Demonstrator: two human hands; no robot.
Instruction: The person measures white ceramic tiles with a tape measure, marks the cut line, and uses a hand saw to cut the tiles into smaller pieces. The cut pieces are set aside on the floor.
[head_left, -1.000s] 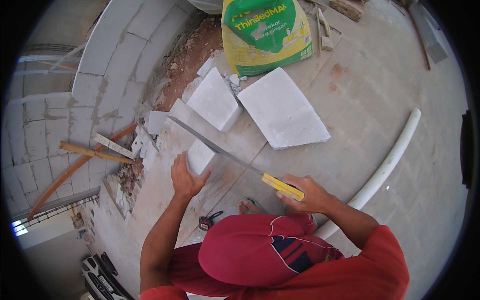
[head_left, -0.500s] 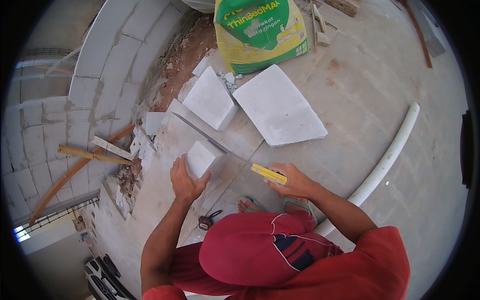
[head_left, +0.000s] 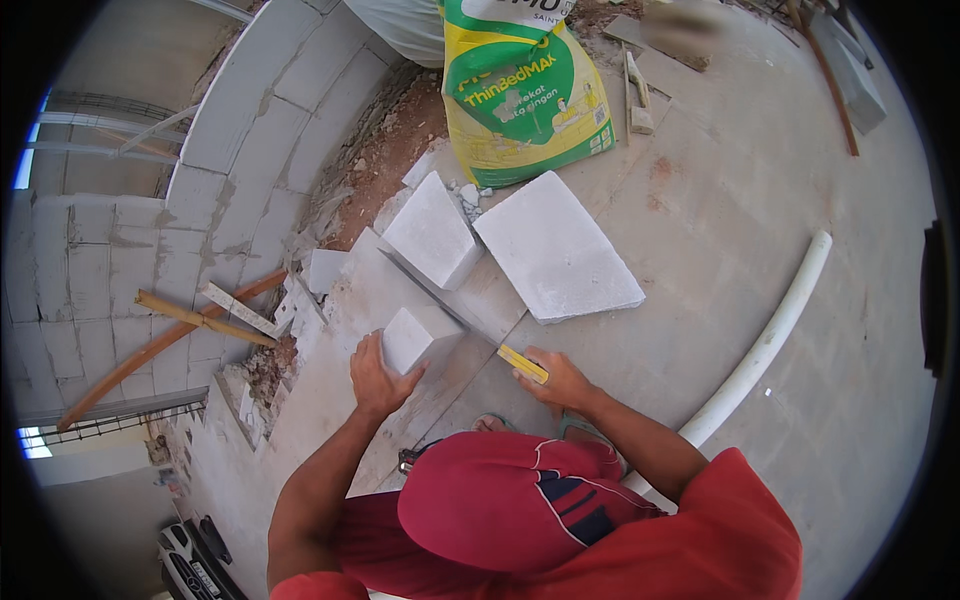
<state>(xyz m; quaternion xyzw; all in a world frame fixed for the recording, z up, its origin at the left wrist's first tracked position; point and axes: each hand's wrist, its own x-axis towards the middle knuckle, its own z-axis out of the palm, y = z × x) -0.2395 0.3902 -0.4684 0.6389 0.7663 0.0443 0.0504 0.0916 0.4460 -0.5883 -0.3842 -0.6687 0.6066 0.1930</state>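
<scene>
Small block (head_left: 414,341) lies left of saw (head_left: 478,328); beyond, larger block (head_left: 432,230) and slab (head_left: 560,250) lie side by side before bag (head_left: 525,110); pipe (head_left: 768,348) lies right, on floor (head_left: 710,290).

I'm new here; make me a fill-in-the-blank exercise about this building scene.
1. The right hand grips a handsaw whose handle is coloured ____.
2. The hand on the small white block is the ____ one.
3. The printed bag is coloured white, yellow and ____.
4. The long white pipe lies toward the picture's ____ edge.

Missing words: yellow; left; green; right.
</scene>
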